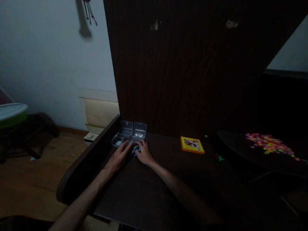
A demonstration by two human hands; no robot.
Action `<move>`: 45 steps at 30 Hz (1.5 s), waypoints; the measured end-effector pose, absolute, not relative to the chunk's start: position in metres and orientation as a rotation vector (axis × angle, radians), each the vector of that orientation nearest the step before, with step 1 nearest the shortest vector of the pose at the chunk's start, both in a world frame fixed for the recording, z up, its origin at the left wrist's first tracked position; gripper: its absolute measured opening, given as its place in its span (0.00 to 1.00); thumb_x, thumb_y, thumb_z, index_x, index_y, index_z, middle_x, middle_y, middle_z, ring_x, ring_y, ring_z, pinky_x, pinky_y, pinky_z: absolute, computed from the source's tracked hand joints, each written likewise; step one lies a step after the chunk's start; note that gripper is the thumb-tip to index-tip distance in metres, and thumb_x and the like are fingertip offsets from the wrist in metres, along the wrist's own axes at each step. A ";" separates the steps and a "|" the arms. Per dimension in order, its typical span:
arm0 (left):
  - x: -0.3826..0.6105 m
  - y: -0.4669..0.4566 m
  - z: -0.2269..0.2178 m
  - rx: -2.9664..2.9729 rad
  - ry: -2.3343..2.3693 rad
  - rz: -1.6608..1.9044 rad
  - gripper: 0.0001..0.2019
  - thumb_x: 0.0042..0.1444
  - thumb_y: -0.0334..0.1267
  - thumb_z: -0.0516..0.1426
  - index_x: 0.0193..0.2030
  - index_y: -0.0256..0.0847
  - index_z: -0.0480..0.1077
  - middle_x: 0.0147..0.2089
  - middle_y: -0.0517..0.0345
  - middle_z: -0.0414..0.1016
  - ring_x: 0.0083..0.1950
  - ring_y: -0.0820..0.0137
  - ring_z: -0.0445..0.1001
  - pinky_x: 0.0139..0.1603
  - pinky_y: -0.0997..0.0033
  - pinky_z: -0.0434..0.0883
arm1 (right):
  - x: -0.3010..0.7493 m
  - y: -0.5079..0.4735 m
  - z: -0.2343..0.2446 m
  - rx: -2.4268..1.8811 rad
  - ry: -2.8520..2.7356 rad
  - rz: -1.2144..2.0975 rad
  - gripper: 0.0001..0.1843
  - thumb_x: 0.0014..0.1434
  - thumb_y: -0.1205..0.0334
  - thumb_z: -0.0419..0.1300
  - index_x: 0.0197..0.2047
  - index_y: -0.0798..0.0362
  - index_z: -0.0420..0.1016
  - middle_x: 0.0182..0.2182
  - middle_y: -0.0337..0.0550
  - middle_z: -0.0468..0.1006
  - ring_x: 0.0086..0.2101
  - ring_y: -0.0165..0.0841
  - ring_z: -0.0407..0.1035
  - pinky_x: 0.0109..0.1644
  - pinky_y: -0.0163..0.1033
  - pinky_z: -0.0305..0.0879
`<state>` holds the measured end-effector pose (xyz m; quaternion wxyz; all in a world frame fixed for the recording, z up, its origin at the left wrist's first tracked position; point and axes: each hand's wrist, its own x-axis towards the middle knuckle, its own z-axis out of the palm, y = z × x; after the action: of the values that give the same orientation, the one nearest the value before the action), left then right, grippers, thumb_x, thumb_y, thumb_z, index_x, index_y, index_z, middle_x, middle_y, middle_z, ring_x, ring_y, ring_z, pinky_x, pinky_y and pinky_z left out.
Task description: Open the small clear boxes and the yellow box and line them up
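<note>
Small blue and yellow pieces point(135, 149), too small to make out as a kind, lie in a little heap on the dark wooden surface point(143, 195). On the left of the heap is my left hand point(118, 158), its fingers stretched forward. My right hand point(144, 155) curves around the heap's right side, fingers apart and thumb close to the pieces. Just beyond my fingertips stand clear plastic boxes with raised lids point(139, 127). My fingers partly cover the near edge of the right box; whether they touch it I cannot tell.
A yellow flat box point(192, 145) lies to the right. Farther right, many colourful small pieces point(270, 144) are spread on a dark rounded surface. A raised wooden side edge point(87, 160) borders the left, and a tall dark panel point(183, 68) rises behind.
</note>
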<state>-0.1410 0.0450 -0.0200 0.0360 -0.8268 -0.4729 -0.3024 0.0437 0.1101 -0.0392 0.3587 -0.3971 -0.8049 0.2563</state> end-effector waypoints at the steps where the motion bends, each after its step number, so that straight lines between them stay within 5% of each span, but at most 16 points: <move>1: -0.141 0.044 -0.020 -2.555 -1.429 -0.912 0.35 0.58 0.18 0.46 0.72 0.45 0.49 0.68 0.41 0.55 0.68 0.56 0.59 0.64 0.54 0.67 | 0.044 0.110 -0.040 -1.037 -2.085 0.663 0.25 0.55 0.75 0.56 0.56 0.50 0.69 0.56 0.49 0.63 0.59 0.41 0.56 0.67 0.51 0.51; 19: -0.143 0.035 -0.017 -2.553 -1.190 -0.655 0.35 0.60 0.20 0.43 0.72 0.45 0.47 0.71 0.42 0.51 0.69 0.56 0.58 0.60 0.57 0.70 | 0.049 0.114 -0.042 -0.902 -2.031 0.755 0.27 0.53 0.76 0.55 0.56 0.51 0.70 0.56 0.50 0.66 0.58 0.39 0.61 0.64 0.46 0.57; 32: -0.141 0.031 -0.005 -2.439 -1.053 -0.689 0.38 0.62 0.21 0.47 0.74 0.47 0.36 0.71 0.39 0.51 0.67 0.54 0.61 0.59 0.57 0.72 | 0.045 0.118 -0.056 -0.790 -2.057 0.646 0.25 0.54 0.79 0.55 0.52 0.49 0.76 0.55 0.47 0.65 0.58 0.41 0.58 0.65 0.50 0.55; 40: -0.141 0.035 0.007 -2.362 -1.307 -1.097 0.35 0.59 0.20 0.49 0.72 0.47 0.48 0.69 0.43 0.53 0.67 0.55 0.62 0.62 0.53 0.69 | 0.062 0.105 -0.042 -0.823 -1.891 0.642 0.21 0.58 0.74 0.58 0.53 0.49 0.73 0.53 0.46 0.65 0.56 0.39 0.61 0.63 0.47 0.58; 45: -0.124 0.047 0.013 -2.382 -1.487 -1.609 0.29 0.58 0.29 0.57 0.66 0.46 0.58 0.62 0.45 0.61 0.59 0.58 0.69 0.57 0.54 0.73 | 0.088 0.089 -0.021 -0.808 -2.014 0.363 0.24 0.60 0.66 0.64 0.59 0.47 0.70 0.58 0.48 0.61 0.57 0.42 0.58 0.61 0.48 0.61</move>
<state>-0.1244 0.0467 0.0127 -0.0472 -0.7351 -0.4590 -0.4967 0.0877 0.0891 -0.0210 0.4536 -0.3272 -0.8158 0.1470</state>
